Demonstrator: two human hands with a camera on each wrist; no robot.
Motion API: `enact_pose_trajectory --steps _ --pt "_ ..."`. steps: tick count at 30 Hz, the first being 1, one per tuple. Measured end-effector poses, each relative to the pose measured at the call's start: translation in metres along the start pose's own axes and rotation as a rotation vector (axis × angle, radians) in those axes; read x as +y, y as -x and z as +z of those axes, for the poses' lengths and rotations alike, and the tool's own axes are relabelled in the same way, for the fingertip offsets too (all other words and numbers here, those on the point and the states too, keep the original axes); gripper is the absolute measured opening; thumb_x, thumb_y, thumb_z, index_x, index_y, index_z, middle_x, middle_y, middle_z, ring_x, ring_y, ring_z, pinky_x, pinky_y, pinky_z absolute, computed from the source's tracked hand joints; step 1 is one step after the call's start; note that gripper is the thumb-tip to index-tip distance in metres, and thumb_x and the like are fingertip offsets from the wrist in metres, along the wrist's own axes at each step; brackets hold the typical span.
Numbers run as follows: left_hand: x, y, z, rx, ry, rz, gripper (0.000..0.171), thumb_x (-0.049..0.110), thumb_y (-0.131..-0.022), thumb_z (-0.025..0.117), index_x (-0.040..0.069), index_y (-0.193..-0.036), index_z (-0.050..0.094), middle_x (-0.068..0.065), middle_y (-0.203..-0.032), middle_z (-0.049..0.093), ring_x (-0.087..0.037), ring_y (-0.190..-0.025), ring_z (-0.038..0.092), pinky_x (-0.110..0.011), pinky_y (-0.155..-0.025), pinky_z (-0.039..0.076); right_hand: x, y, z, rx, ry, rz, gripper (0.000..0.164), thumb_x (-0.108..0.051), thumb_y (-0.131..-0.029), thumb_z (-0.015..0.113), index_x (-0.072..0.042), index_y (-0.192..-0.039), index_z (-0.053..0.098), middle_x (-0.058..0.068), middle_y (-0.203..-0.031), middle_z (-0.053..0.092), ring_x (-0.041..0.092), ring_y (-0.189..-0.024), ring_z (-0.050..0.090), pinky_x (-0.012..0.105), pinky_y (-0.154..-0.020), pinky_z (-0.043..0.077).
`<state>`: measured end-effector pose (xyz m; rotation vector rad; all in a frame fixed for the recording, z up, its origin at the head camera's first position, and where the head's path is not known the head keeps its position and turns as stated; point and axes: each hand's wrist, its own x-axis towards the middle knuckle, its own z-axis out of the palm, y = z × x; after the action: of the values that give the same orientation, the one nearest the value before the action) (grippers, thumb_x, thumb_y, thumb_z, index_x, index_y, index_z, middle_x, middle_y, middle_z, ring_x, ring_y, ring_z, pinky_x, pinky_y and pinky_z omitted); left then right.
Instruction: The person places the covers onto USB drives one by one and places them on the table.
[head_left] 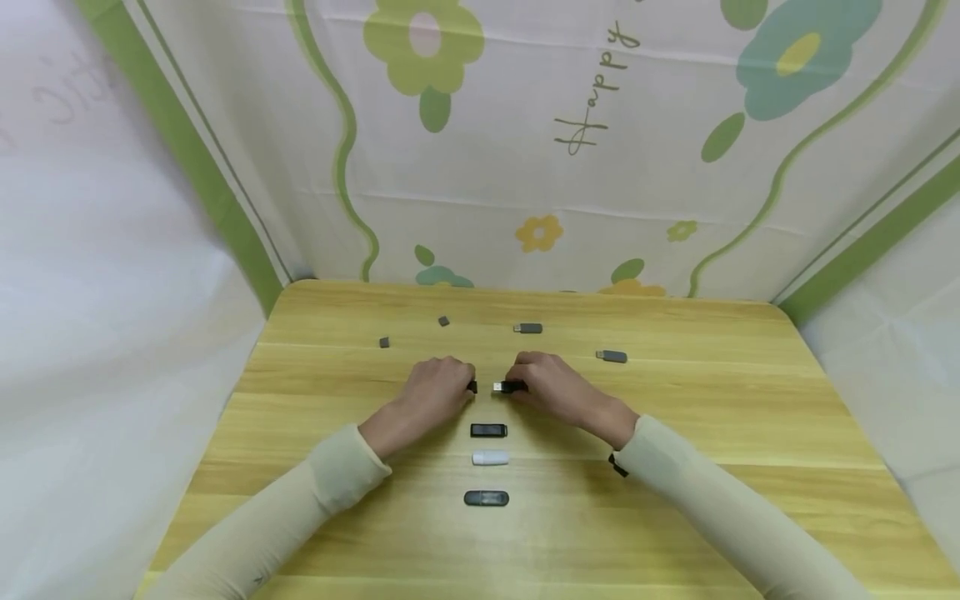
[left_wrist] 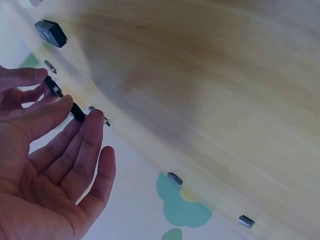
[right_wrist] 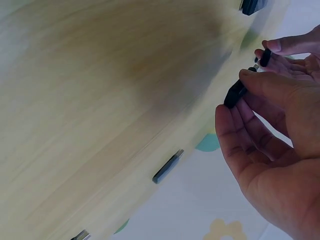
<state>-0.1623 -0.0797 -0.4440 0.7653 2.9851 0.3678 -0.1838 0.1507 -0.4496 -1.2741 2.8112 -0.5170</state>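
Above the table's middle, my right hand (head_left: 555,390) pinches a black USB flash drive (head_left: 511,387) between thumb and fingers, its bare metal plug pointing left. Facing it, my left hand (head_left: 438,388) pinches a small black cap (head_left: 472,387). A short gap separates cap and plug in the head view. The left wrist view shows the cap (left_wrist: 77,112) between the left thumb and fingertips. In the right wrist view the drive's body (right_wrist: 235,93) lies between thumb and fingers, partly covered by the thumb.
Nearer me lie a black flash drive (head_left: 488,430), a white one (head_left: 491,457) and a dark rounded one (head_left: 486,498) in a column. Beyond the hands are two uncapped grey drives (head_left: 528,328) and two small grey caps (head_left: 444,321). A patterned curtain (head_left: 465,183) borders the wooden table (head_left: 712,517).
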Motion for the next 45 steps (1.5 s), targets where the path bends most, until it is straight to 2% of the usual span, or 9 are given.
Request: enact_pose_trajectory --steps 18,24,35,40,45 --pt "0.0060 -0.0037 0.0016 -0.004 0.039 0.053 0.019 0.017 -0.098 0.078 0.009 -0.084 0.069 -0.001 -0.071 0.063 -0.013 -0.059 0.048 -0.028 -0.050 0.040 -0.0094 -0.0063 -0.0002 -0.003 -0.004 -0.035 0.017 -0.004 -0.089 0.085 -0.003 -0.105 0.080 0.007 -0.098 0.072 0.018 -0.089 0.070 0.031 -0.077 0.060" --pt "0.0074 -0.0043 0.0024 -0.014 0.045 0.055 0.016 0.015 -0.099 0.076 0.008 -0.086 0.071 -0.002 -0.074 0.065 -0.013 -0.058 0.049 -0.028 -0.050 0.040 -0.0099 -0.0072 0.0010 -0.006 -0.012 -0.044 0.015 -0.003 -0.089 0.084 -0.004 -0.104 0.080 0.007 -0.097 0.072 0.018 -0.089 0.070 0.031 -0.077 0.060" --pt "0.0084 -0.0052 0.0054 -0.005 0.054 0.056 0.016 0.013 -0.100 0.074 0.007 -0.086 0.070 -0.001 -0.071 0.060 -0.013 -0.058 0.048 -0.028 -0.049 0.039 -0.0095 -0.0069 0.0032 -0.002 -0.035 -0.060 0.016 -0.003 -0.089 0.084 -0.003 -0.104 0.080 0.008 -0.098 0.071 0.017 -0.090 0.069 0.030 -0.078 0.060" --pt "0.0084 -0.0051 0.0067 -0.003 0.057 0.064 0.014 0.014 -0.101 0.073 0.006 -0.089 0.072 -0.002 -0.073 0.062 -0.013 -0.058 0.048 -0.027 -0.050 0.038 -0.0094 -0.0061 0.0042 0.006 -0.051 -0.062 0.016 -0.002 -0.089 0.084 -0.002 -0.105 0.080 0.009 -0.099 0.071 0.018 -0.090 0.069 0.029 -0.078 0.060" --pt "0.0086 -0.0050 0.0067 0.001 0.055 0.068 0.012 0.014 -0.100 0.074 0.005 -0.093 0.073 -0.004 -0.077 0.066 -0.014 -0.061 0.051 -0.028 -0.053 0.042 -0.0091 -0.0060 0.0051 0.013 -0.048 -0.066 0.015 -0.002 -0.090 0.084 -0.002 -0.104 0.080 0.008 -0.099 0.071 0.018 -0.091 0.069 0.029 -0.078 0.060"
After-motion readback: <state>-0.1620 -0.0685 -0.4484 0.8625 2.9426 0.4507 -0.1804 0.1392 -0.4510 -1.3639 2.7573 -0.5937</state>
